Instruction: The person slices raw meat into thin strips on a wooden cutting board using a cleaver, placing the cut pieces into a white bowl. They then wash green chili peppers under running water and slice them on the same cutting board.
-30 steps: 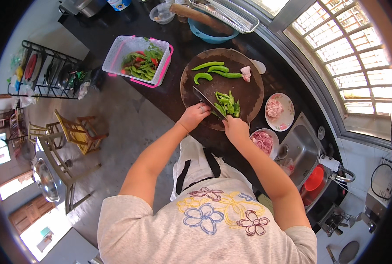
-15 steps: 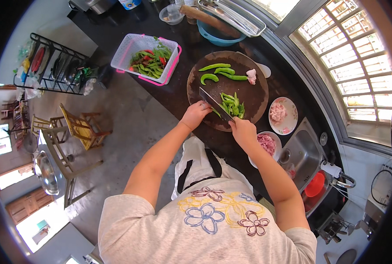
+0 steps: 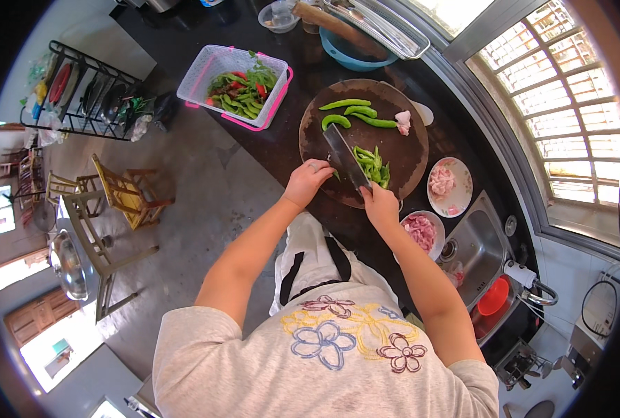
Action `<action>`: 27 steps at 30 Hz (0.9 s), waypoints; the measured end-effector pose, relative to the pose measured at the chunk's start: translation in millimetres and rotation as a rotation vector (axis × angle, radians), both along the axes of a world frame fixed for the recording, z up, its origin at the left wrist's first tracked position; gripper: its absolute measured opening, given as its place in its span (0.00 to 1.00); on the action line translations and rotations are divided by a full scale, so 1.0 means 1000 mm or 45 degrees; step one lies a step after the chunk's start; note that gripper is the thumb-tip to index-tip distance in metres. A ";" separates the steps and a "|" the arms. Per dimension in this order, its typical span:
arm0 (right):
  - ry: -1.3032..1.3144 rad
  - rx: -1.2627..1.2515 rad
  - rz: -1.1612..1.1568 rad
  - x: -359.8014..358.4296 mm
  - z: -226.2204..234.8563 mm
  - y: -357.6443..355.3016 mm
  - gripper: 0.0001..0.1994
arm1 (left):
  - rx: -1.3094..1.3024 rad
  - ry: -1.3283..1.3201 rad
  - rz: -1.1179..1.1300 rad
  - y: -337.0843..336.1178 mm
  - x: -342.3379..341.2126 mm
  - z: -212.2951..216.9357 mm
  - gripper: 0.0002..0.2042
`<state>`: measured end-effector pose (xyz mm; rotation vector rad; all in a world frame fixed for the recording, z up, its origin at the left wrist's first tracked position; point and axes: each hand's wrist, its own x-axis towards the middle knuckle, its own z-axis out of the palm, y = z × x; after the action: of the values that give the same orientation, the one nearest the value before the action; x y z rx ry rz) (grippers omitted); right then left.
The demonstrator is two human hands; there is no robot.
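Note:
My right hand (image 3: 381, 207) grips the handle of a wide-bladed kitchen knife (image 3: 348, 157). The blade slants across the round brown chopping board (image 3: 411, 164), between my left hand and a small heap of cut green pepper (image 3: 374, 169). My left hand (image 3: 308, 182) is pinched at the board's near left edge, with a small green pepper piece (image 3: 335, 175) showing at the fingertips. Whole green peppers (image 3: 344, 104) lie on the far part of the board, beside a pale pink lump of meat (image 3: 402, 122).
A pink-rimmed plastic basket (image 3: 230, 124) of peppers and greens stands far left. Right of the board are a plate of pale meat (image 3: 456, 207), a bowl of sliced pink meat (image 3: 437, 247) and a metal sink (image 3: 478, 226). Behind sits a blue basin (image 3: 355, 59).
The knife has shifted away from my left fingers toward the cut pepper heap, its blade face showing more. My left fingers have lifted slightly, still pinching near the board's edge.

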<state>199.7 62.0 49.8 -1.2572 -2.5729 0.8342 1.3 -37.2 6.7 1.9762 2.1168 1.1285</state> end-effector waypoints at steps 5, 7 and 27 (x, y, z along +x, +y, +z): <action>-0.094 -0.019 0.088 0.008 0.020 0.001 0.11 | -0.014 -0.044 -0.094 0.002 -0.006 -0.006 0.08; -0.125 -0.007 0.129 0.009 0.026 0.003 0.11 | -0.005 -0.025 -0.131 0.005 -0.008 -0.010 0.07; 0.026 -0.072 -0.142 0.014 0.014 -0.006 0.12 | -0.030 -0.134 -0.074 0.024 0.013 -0.007 0.08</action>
<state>214.2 56.3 64.0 -1.3858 -2.4542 0.8982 13.8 -13.4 -0.7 1.9104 1.9986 1.1647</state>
